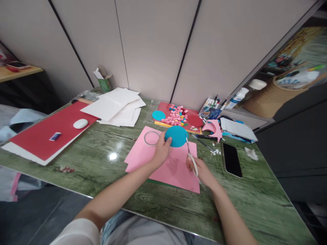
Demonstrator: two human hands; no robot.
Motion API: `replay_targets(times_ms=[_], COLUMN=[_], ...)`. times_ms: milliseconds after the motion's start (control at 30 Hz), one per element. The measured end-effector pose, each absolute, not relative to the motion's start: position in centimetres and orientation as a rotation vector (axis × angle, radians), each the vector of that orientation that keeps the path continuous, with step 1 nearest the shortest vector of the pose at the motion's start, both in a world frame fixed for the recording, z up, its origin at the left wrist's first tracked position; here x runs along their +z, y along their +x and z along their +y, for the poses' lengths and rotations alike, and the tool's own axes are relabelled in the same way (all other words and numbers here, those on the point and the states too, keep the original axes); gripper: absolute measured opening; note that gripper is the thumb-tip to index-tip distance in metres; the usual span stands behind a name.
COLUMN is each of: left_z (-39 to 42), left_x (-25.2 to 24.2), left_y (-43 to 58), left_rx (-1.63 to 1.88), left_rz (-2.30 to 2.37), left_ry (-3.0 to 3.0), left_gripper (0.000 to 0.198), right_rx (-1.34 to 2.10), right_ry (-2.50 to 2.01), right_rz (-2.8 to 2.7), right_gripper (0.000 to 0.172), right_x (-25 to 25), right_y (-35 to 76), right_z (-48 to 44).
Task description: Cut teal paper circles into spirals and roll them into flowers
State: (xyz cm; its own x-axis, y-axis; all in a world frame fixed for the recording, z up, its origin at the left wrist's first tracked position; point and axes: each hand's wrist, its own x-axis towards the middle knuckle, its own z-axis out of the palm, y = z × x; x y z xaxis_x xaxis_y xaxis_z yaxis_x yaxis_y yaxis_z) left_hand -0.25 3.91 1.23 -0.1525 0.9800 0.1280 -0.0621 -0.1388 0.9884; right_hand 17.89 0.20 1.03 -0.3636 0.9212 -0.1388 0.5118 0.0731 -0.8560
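Between thumb and fingers, my left hand (162, 147) grips a blue paper circle (176, 136) by its left edge, above the pink sheets. White-handled scissors (192, 163) are in my right hand (200, 168), fingers around the handles. Their blades point up at the circle's right edge; whether they touch the paper I cannot tell. Beneath both hands lie overlapping sheets of pink paper (178, 173). A thin ring (152, 138) rests on the pink paper, left of my left hand.
Behind the circle, small pink balls (176, 115) lie in a heap beside another blue circle (158, 115) and a red circle (195, 120). At right are a phone (232, 160) and pink offcuts (214, 128). White sheets (114, 105) and red paper (56, 129) lie left.
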Motion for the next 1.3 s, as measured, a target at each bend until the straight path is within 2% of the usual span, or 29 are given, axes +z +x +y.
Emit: replay_targets(times_ms=[467, 733, 933, 1300], left_z=[3.90, 3.72, 3.53, 3.80], left_x=[1.38, 1.76, 1.55, 1.23], left_y=[-0.23, -0.28, 0.09, 0.01], left_rx=[1.533, 1.538, 1.499, 1.493], left_rz=[1.168, 1.197, 1.154, 1.074], left_ry=[1.089, 1.076, 1.152, 1.097], left_gripper=[0.017, 0.021, 0.032, 0.028], right_rx=[1.213, 1.239, 1.253, 1.258], right_ry=[-1.424, -1.411, -1.410, -1.391], right_rz=[-1.970, -1.954, -1.916, -1.922], right_gripper=[0.046, 0.045, 0.043, 0.044], right_x=[1.09, 1.10, 0.71, 0.40], right_y=[17.99, 17.80, 17.82, 18.01], right_z=[0.22, 0.15, 0.21, 0.27])
